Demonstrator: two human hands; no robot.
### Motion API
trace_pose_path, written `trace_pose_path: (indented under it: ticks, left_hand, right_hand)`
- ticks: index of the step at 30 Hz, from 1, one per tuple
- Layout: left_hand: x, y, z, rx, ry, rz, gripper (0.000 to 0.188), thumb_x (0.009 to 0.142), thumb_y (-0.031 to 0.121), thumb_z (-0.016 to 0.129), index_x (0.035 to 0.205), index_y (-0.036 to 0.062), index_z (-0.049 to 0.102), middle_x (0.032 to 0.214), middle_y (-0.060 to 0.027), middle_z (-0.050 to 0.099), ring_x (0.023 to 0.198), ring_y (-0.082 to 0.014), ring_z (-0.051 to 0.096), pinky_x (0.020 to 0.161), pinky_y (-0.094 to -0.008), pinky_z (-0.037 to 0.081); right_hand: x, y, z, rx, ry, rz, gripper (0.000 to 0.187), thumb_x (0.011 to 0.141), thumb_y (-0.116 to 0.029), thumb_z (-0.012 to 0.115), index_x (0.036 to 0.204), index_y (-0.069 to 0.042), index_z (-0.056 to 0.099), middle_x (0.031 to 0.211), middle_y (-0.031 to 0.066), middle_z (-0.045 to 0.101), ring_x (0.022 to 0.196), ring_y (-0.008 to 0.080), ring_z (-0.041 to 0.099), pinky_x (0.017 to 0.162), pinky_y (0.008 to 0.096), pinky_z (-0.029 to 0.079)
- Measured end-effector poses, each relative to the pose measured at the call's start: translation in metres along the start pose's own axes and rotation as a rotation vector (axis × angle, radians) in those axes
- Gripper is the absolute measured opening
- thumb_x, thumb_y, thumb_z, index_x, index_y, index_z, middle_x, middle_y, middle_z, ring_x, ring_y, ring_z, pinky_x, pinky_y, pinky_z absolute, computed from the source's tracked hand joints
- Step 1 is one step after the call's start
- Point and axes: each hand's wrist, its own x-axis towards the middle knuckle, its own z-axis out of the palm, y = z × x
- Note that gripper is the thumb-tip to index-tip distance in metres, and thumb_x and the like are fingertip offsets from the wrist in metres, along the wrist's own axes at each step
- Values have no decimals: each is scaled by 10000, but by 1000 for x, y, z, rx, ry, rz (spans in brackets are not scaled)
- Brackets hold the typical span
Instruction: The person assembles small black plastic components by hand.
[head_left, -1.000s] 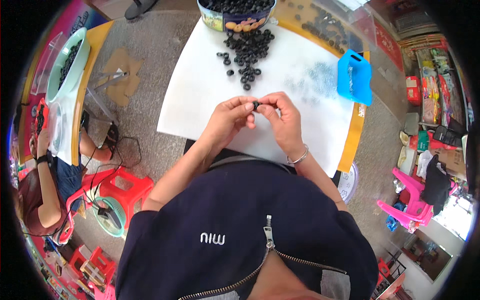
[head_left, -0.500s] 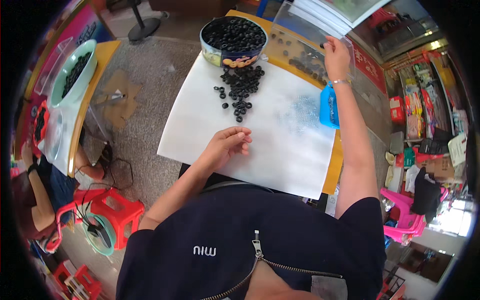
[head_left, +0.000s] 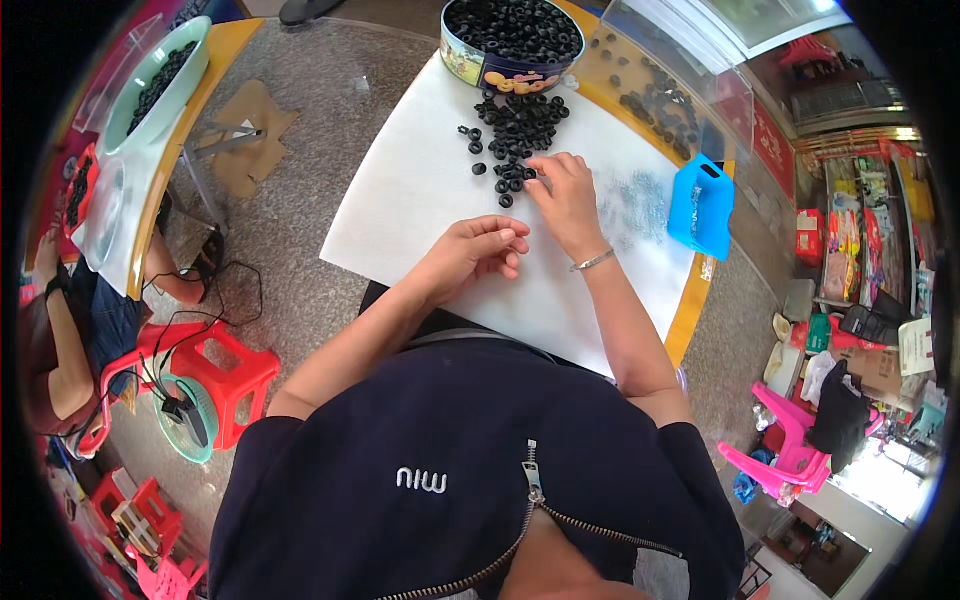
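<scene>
A loose pile of small black rings [head_left: 520,125] lies on a white sheet, in front of a round tin [head_left: 512,75] full of the same rings. At the pile's near right edge is my right hand [head_left: 567,208], its thumb and forefinger closing around a black ring [head_left: 530,174]. My left hand [head_left: 475,257] hovers nearer to me over the sheet, fingers curled and thumb pressed to the forefinger. Whatever it may hold is hidden. To the right, tiny bluish bits [head_left: 638,208] are scattered beside a blue scoop-shaped tray [head_left: 702,210].
A clear plastic box [head_left: 660,75] with black pieces inside stands at the back right. Across the aisle, a pale green basin [head_left: 190,85] of black pieces sits on another table, where a person is seated. A red stool [head_left: 225,375] and pink chair [head_left: 790,450] flank me.
My right hand has come back from the clear box at the far right to the ring pile. My left hand keeps its curled pose. The view has shifted a little.
</scene>
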Motion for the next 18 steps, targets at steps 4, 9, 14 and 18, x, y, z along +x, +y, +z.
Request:
trace_pose_path:
  ticks: [4, 9, 14, 18]
  left_hand:
    - [-3, 0, 0, -12, 3, 2, 230, 967, 119, 492, 1131, -27, 561, 950, -79, 609, 757, -129, 603, 724, -280, 530]
    - [-4, 2, -1, -139, 23, 44, 265, 983, 181, 482, 1132, -25, 553, 970, -97, 619, 762, -141, 604, 716, -284, 528]
    - [5, -2, -6, -293, -99, 53, 295, 977, 246, 506, 1122, -3, 573, 911, -83, 642, 737, -126, 592, 656, -260, 503]
    - [0, 1, -5, -151, -55, -7, 269, 963, 224, 532, 1103, 2, 590, 890, -67, 638, 731, -107, 580, 639, -241, 489]
  right_hand:
    - [-5, -4, -2, 26, 16, 35, 194, 757, -127, 667, 939, -59, 673, 898, 81, 608, 884, 263, 537, 810, 374, 423]
    - [-24, -50, -26, 452, -1, 309, 175, 779, -127, 660, 938, -60, 690, 883, 79, 604, 856, 257, 535, 808, 362, 422]
    - [-43, -62, -27, 91, 27, -90, 186, 796, -97, 638, 971, -43, 674, 914, 77, 582, 880, 265, 521, 808, 372, 421]
    - [-51, -70, -25, 213, 13, -28, 210, 800, -76, 616, 1005, -53, 656, 934, 93, 573, 891, 282, 515, 802, 392, 424]
